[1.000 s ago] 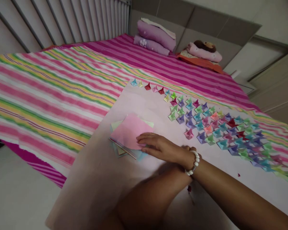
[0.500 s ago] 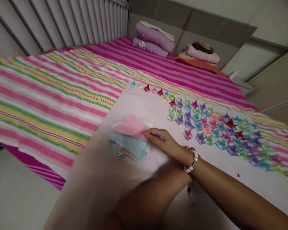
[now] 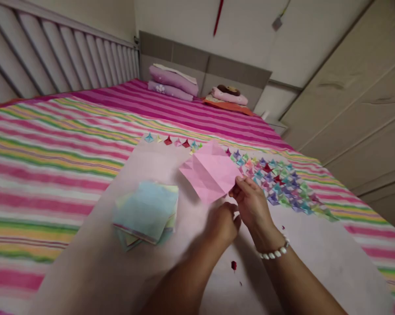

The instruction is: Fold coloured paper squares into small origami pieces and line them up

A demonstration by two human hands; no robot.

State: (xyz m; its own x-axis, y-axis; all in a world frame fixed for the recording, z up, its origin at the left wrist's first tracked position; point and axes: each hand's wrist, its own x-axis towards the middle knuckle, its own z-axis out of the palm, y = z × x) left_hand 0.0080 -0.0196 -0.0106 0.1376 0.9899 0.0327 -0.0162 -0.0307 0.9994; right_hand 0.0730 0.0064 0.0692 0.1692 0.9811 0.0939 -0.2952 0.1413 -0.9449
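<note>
My right hand (image 3: 251, 203) pinches the corner of a creased pink paper square (image 3: 210, 171) and holds it up above the pale board (image 3: 95, 262). A white bead bracelet sits on that wrist. My left hand (image 3: 221, 225) is just below and left of it, fingers curled and blurred, close to the sheet's lower edge. A stack of pastel paper squares (image 3: 148, 211), light blue on top, lies on the board to the left. Rows of several small folded paper pieces (image 3: 276, 181) in many colours cover the board's far right part.
The board rests on a bed with a striped pink, green and yellow cover (image 3: 53, 148). Purple pillows (image 3: 173, 83) and a pink bundle (image 3: 228, 94) lie at the headboard. A railing stands at the left, cupboard doors (image 3: 358, 109) at the right. A small red scrap (image 3: 233, 265) lies near my wrists.
My right hand has lifted the pink sheet off the stack and carried it right and up. The left hand has come forward beside it. The view has tilted upward.
</note>
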